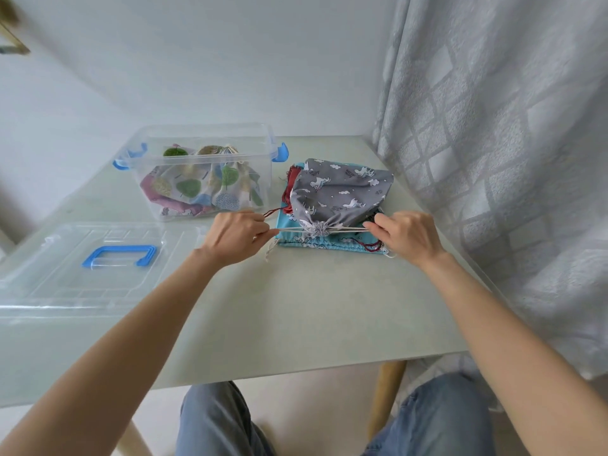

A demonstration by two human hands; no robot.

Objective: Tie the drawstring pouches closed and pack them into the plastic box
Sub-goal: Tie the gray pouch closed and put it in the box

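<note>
Grey pouch: we see the grey unicorn-print fabric drawstring pouch [339,192] lying on a turquoise fabric pouch [329,241], just right of the clear plastic box with blue latches [200,172].
Left hand [237,236]: we pinch the cream drawstring cords [289,229] left of the gathered mouth.
Right hand [406,236]: fingers curled on the cords' other ends, apparently taut.
Box: printed pouches inside; its clear lid with blue handle [82,268] lies nearer us.
</note>
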